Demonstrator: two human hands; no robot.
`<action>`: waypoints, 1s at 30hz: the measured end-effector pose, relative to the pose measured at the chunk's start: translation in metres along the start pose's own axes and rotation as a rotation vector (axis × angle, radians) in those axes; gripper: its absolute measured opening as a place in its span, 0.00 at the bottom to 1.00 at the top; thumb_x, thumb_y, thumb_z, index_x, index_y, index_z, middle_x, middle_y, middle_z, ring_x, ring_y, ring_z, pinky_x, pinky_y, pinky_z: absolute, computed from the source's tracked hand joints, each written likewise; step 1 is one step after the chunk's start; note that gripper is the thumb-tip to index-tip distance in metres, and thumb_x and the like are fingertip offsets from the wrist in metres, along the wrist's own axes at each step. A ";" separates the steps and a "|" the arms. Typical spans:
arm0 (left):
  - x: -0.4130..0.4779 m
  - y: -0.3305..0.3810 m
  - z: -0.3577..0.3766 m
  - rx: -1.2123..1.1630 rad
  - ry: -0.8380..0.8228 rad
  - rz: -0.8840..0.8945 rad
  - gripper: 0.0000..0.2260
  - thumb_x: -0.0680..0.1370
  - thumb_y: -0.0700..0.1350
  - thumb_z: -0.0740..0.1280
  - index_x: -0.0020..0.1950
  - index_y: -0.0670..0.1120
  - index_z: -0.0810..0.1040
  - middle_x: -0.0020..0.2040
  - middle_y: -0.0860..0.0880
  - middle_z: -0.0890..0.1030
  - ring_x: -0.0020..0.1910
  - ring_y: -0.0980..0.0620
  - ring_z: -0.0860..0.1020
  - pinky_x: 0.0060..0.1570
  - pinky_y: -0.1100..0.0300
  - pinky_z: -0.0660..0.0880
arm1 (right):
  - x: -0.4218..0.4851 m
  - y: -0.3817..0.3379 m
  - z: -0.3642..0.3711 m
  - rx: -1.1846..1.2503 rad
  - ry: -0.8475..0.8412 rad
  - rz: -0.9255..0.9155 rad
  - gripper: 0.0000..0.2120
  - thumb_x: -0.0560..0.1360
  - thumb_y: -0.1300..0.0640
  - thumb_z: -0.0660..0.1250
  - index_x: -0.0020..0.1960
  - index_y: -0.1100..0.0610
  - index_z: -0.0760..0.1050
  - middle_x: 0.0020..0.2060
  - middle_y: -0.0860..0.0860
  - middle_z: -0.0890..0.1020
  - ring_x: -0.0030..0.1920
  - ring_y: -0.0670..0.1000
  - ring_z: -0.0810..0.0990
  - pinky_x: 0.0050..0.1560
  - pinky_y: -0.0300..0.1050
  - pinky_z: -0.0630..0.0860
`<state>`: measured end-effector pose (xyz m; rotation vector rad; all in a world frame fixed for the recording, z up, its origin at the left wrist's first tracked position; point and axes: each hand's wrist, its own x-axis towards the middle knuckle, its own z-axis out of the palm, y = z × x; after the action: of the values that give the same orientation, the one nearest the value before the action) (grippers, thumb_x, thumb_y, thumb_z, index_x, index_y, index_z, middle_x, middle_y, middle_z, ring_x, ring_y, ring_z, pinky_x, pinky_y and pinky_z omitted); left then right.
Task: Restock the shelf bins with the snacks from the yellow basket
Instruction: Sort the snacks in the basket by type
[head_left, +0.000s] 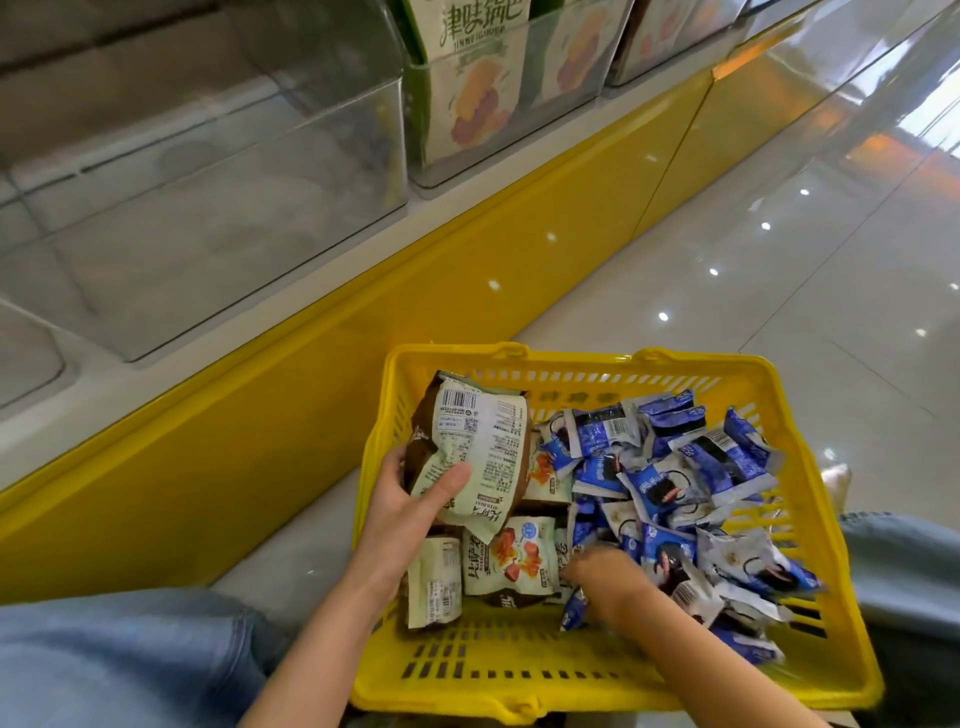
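Observation:
A yellow basket (810, 530) stands on the floor in front of me. Its right half holds several small blue and white snack packets (691, 467); its left half holds pale green and brown snack bags (511, 564). My left hand (410, 499) grips a stack of the green and brown bags (478, 441) above the basket's left side, thumb across the front. My right hand (605, 571) is down among the packets in the basket's middle, its fingers hidden, blurred. A clear shelf bin (218, 208) at upper left looks empty.
A second clear bin (467, 171) to the right holds tall green and cream snack boxes. The shelf has a yellow base panel (311, 395). Glossy tiled floor spreads to the right. My knees in blue jeans (119, 665) flank the basket.

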<state>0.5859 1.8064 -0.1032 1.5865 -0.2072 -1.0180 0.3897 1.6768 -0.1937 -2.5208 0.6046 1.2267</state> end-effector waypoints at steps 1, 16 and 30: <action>0.000 0.000 -0.001 -0.005 -0.004 0.001 0.33 0.59 0.58 0.75 0.61 0.57 0.69 0.52 0.57 0.82 0.50 0.59 0.81 0.44 0.64 0.78 | 0.004 -0.001 0.002 -0.077 -0.006 -0.017 0.18 0.74 0.65 0.65 0.64 0.59 0.72 0.61 0.56 0.75 0.63 0.57 0.72 0.65 0.51 0.69; 0.001 -0.002 0.013 0.008 -0.034 0.002 0.29 0.61 0.64 0.70 0.60 0.61 0.70 0.54 0.58 0.81 0.52 0.59 0.80 0.49 0.61 0.78 | -0.054 0.028 -0.052 0.918 0.669 0.038 0.20 0.78 0.45 0.58 0.67 0.50 0.66 0.56 0.40 0.73 0.55 0.40 0.73 0.55 0.34 0.70; -0.004 0.012 0.000 0.102 0.096 0.124 0.15 0.67 0.62 0.66 0.51 0.62 0.73 0.46 0.64 0.82 0.49 0.63 0.80 0.39 0.71 0.75 | -0.061 0.052 -0.082 0.676 0.900 0.156 0.14 0.79 0.53 0.58 0.63 0.53 0.70 0.58 0.49 0.73 0.55 0.47 0.74 0.56 0.41 0.71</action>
<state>0.5881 1.8057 -0.0905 1.6884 -0.2921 -0.8449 0.3871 1.6120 -0.0990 -2.3016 1.1673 -0.1896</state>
